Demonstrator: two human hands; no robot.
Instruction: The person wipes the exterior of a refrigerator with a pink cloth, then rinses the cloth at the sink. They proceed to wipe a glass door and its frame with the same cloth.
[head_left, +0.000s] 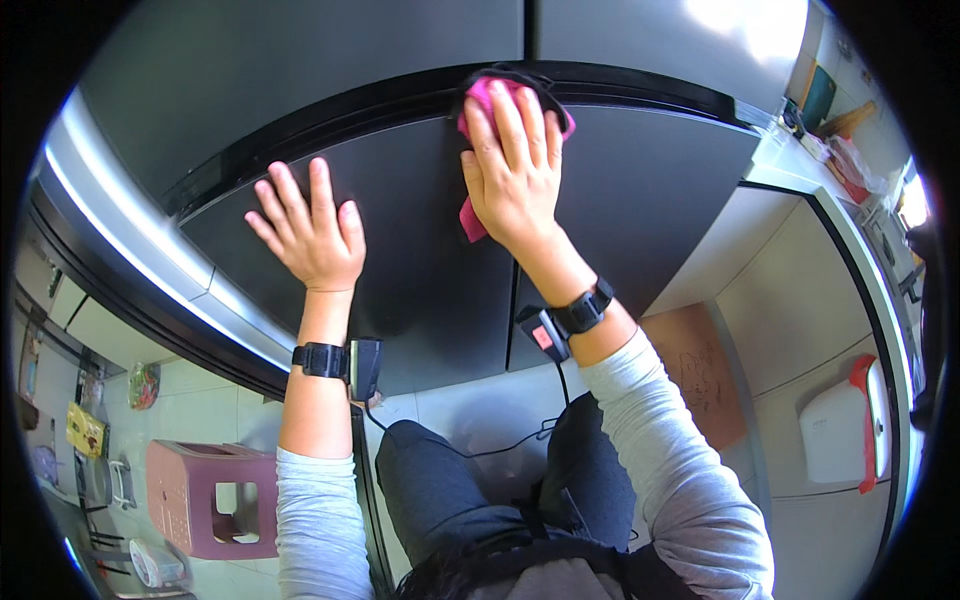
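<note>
My right hand (517, 165) presses a pink cloth with a dark edge (474, 223) against the black handle recess (637, 94) that runs between the upper and lower doors of a dark grey refrigerator (420, 270). The cloth lies under my fingers, and one corner hangs below the palm. My left hand (311, 232) rests spread on the lower left door, just under the recess, with nothing in it. Both wrists wear black straps with small boxes, joined to a thin cable.
A pink plastic stool (202, 499) stands on the tiled floor at the lower left. A white bin with a red liner (836, 431) is at the right, near a brown mat (694, 371). A white counter (795, 161) with items on it adjoins the refrigerator's right side.
</note>
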